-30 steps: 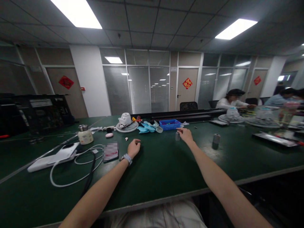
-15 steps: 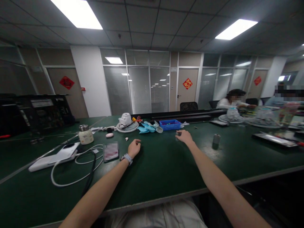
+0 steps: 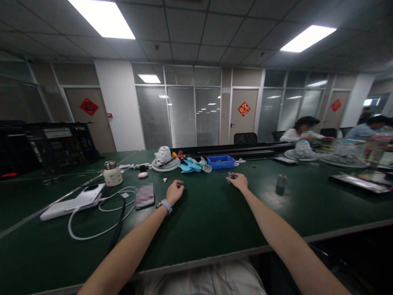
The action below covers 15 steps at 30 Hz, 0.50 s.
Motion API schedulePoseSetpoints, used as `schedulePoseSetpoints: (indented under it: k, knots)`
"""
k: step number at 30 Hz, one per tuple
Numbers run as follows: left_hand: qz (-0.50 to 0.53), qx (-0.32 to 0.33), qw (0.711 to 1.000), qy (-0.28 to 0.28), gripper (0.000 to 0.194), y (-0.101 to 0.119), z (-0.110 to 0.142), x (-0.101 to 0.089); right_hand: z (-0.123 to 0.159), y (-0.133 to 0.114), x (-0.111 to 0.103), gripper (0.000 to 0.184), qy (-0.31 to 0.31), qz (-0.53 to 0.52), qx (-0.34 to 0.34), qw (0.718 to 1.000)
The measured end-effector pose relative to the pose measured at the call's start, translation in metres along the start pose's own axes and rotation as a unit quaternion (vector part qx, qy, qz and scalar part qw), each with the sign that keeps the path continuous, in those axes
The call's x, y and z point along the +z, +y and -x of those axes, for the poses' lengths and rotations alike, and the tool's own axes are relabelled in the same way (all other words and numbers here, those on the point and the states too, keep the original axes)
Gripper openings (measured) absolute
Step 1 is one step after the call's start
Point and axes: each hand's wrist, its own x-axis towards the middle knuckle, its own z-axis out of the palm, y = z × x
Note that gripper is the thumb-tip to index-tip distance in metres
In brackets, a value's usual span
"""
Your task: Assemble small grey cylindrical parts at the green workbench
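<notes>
In the head view, my right hand [image 3: 238,182] is over the green table with its thumb and fingers closed round a small grey cylinder [image 3: 231,175]. The fingers partly cover it, and whether it touches the tabletop I cannot tell. A similar, fully visible grey cylinder [image 3: 281,180] stands upright to the right of that hand. My left hand [image 3: 175,192] rests on the table, loosely open, with nothing visible in it. A watch is on that wrist. Nearest to it are a flat phone-like object [image 3: 145,196] and a small pale pink piece [image 3: 165,180].
Behind my hands are a blue bin [image 3: 221,162] of small parts, light-blue fan blades [image 3: 193,165] and a white fan part [image 3: 164,158]. Left are a bottle [image 3: 113,175], a white cable [image 3: 81,237] and a white device [image 3: 66,205]. People sit at the far right.
My right hand has shifted slightly down, its fingers still on the small grey cylinder, whose top now shows more clearly. The view has moved slightly. My left hand stays nearly still.
</notes>
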Motion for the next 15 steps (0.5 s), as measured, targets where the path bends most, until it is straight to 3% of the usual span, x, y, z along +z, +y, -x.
schedulePoseSetpoints:
  k: [3, 9, 15]
  knots:
    - [0.033, 0.024, 0.999, 0.013, 0.029, 0.006, 0.004, 0.000, 0.022, -0.029, 0.014, 0.046, -0.012, -0.030, -0.027, 0.999]
    - [0.116, 0.130, 0.984, 0.020, 0.044, 0.033, 0.019, 0.005, 0.079, -0.098, 0.067, 0.040, -0.118, -0.152, -0.165, 0.967]
    - [0.081, 0.140, 0.987, 0.022, 0.041, 0.041, 0.017, 0.013, 0.094, -0.108, 0.077, 0.031, -0.114, -0.123, -0.182, 0.969]
